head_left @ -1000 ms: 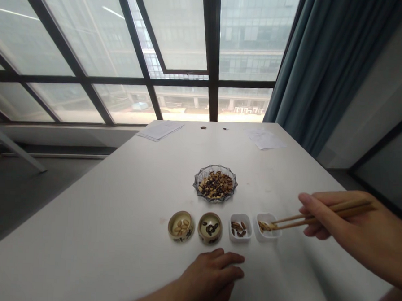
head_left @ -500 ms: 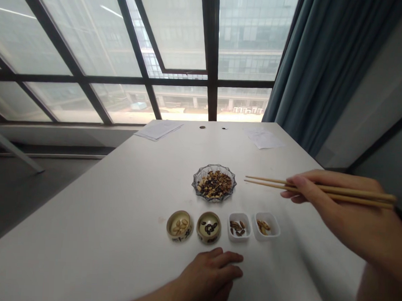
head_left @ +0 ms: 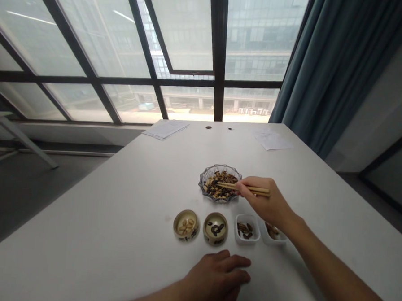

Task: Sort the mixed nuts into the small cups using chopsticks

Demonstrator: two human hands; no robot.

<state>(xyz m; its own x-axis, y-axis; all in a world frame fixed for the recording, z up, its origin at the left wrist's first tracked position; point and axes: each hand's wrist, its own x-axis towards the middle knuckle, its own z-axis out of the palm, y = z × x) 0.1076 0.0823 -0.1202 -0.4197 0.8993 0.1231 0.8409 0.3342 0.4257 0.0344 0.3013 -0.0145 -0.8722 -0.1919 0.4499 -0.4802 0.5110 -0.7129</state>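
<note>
My right hand (head_left: pixel 264 201) grips a pair of wooden chopsticks (head_left: pixel 253 190), their tips over the mixed nuts and seeds (head_left: pixel 219 183) in a scalloped glass bowl (head_left: pixel 202 186). Whether the tips pinch anything is too small to tell. My left hand (head_left: pixel 216 277) rests on the table with its fingers apart, holding nothing. Just beyond it stand a round ceramic bowl (head_left: pixel 175 227) of pale nuts, another round bowl (head_left: pixel 205 231) of dark seeds, and a square plastic tub (head_left: pixel 257 236) of brown striped pieces. A second plastic tub (head_left: pixel 273 240) is partly hidden beneath my right forearm.
Papers (head_left: pixel 165 129) lie at the far left of the white table (head_left: pixel 117 209), and more paper (head_left: pixel 275 140) at the far right. Two small round holes are near the far edge. Windows stand behind, with a blue curtain (head_left: pixel 322 76) at right.
My right hand has moved left and away from me, carrying the chopsticks from beside the glass bowl to over its contents. My left hand stays on the table; the view has shifted slightly.
</note>
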